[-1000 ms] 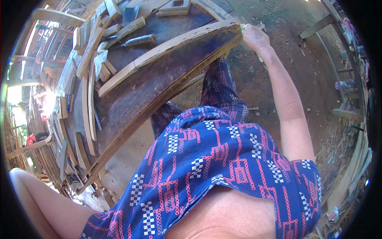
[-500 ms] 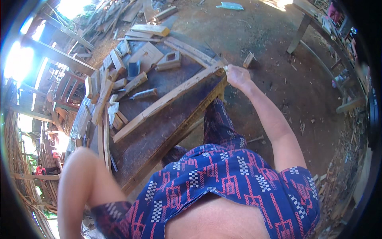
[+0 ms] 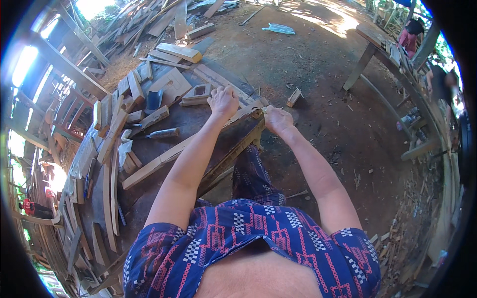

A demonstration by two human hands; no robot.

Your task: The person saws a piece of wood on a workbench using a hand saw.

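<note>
A long wooden strip lies slantwise over a dark worktable, its far end at the table's right corner. My right hand is closed at that far end. A small pale bit shows at its fingertips, too small to name. Closed like a fist, my left hand is over the strip, a short way left of my right hand. What it grips, if anything, is hidden. Just left of that fist sits a wooden block with a rectangular opening.
Wood offcuts, a chisel-like tool and a dark curved piece lie on the table's left. A small block is on the dirt floor. A wooden bench stands far right, with people beyond. Planks are heaped behind.
My left arm has swung from the lower left up over the table, its hand now near my right one. My right hand stays at the strip's end. The view has shifted somewhat.
</note>
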